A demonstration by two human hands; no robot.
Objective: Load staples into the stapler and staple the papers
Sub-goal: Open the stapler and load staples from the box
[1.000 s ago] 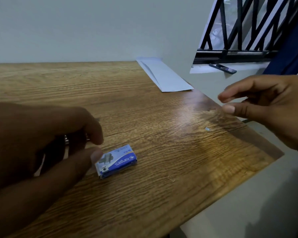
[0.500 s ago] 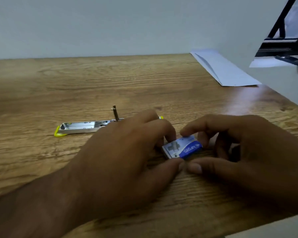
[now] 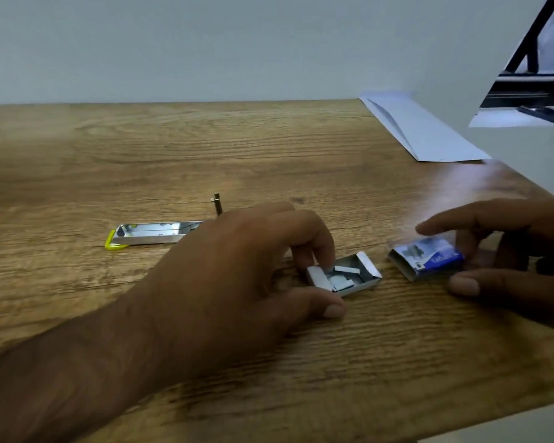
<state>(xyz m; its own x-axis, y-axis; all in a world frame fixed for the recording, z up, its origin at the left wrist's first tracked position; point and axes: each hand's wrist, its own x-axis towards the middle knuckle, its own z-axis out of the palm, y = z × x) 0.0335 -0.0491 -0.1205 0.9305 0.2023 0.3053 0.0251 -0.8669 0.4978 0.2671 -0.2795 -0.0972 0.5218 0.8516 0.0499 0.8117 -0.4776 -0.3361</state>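
A small white cardboard tray (image 3: 362, 276) holding several strips of staples (image 3: 344, 278) lies on the wooden table (image 3: 205, 161). My left hand (image 3: 237, 270) pinches the tray's left end between fingers and thumb. To the right, the blue box sleeve (image 3: 427, 259) rests on the table, held by the fingers of my right hand (image 3: 509, 251). The opened metal stapler (image 3: 154, 233) with a yellow tip lies flat behind my left hand, partly hidden by it. Folded white papers (image 3: 419, 132) sit at the table's far right corner.
The table's right edge runs diagonally close to my right hand, with floor beyond. A black window grille (image 3: 531, 75) and sill stand at the upper right. A plain wall backs the table.
The staple box has come apart: my left hand has the inner tray, my right hand has carried the blue sleeve off to the right.
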